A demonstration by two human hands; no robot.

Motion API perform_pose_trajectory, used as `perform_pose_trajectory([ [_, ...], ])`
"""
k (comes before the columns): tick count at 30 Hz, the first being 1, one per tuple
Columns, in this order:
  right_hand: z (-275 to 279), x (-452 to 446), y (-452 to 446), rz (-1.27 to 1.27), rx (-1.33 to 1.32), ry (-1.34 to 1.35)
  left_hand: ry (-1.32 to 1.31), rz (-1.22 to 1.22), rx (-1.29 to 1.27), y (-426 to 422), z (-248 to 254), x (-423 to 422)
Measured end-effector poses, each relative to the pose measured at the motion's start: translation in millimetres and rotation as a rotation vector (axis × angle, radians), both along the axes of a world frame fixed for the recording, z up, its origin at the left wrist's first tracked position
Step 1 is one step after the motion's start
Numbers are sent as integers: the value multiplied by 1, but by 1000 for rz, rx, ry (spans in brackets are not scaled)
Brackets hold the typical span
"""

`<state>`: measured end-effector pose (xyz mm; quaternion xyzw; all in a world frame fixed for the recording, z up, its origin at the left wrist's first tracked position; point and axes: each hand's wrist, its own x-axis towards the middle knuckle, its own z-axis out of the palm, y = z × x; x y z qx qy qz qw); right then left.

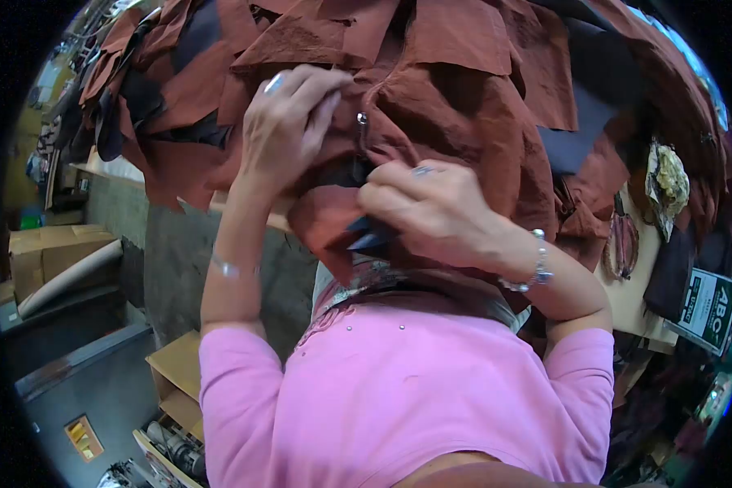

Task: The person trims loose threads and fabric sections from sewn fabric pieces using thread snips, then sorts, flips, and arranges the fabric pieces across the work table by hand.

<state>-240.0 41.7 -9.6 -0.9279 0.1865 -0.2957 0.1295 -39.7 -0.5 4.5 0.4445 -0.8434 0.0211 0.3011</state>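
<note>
Step in hand looks like working the rust-brown cloth (484,142) around its zip; cloth lies under and between both hands, heaped up beyond them. Left hand (289,122): fingers bent, tips down at the cloth beside the zip's upper part, can't tell if pinching or just pressing. Right hand (435,207): fingers curled in tight over the cloth below the zip pull; blur and the hand itself hide what's held, can't tell. Metal zip pull (361,120) sits between the grips, nearer the left fingertips, small and shiny. Next move would call for steadying the fabric on one side and keeping loose folds off the zip line, my judgement. Cloth is thin, matt, wrinkled, soft; probably slips and bunches easily. Flat flaps with straight cut edges overlap past the left fingers. Dark bluish pointed piece (370,236) just under the right fingers, too blurred to name. Smooth dark panel (590,85) lies beyond the right hand, farther out. Right of that grip, well apart: crumpled pale bundle (667,183), then a green-and-white printed box (706,309), stiff, flat-faced.
</note>
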Motion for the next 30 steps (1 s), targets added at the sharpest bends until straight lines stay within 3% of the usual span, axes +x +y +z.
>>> perform_pose_trajectory([
  [4, 21, -32, 0, 26, 226, -371, 59, -139, 187, 31, -1, -9],
  [7, 31, -34, 10, 33, 246, -389, 52, -161, 68, 24, -24, -31],
  [11, 39, -42, 5, -11, 213, -545, 141, -248, 116, 8, -16, -28],
  [14, 39, -62, -12, -235, 891, -943, 722, -349, 615, 33, 23, -21],
  [15, 37, -68, -24, -260, 1092, -1099, 751, -325, 652, 42, 36, -28],
  [16, 31, -74, -35, -412, 1033, -996, 781, -299, 688, 52, 49, -35],
  [20, -10, -118, -79, -960, 749, -536, 585, -299, 860, 56, 51, -50],
  [21, -10, -143, -85, -987, 1009, -879, 505, -340, 842, 54, 46, -50],
  [23, 8, -187, -97, -561, 940, -1187, 387, -399, 791, 52, 39, -51],
  [24, 33, -185, -85, -629, 763, -1173, 349, -417, 756, 52, 38, -51],
  [26, 65, -171, -48, -210, 819, -967, 377, -390, 710, 56, 35, -57],
  [28, 84, -123, -8, -298, 655, -420, 414, -381, 763, 54, 29, -60],
  [30, 70, -94, -20, 22, 255, -106, 398, -389, 758, 51, 28, -62],
])
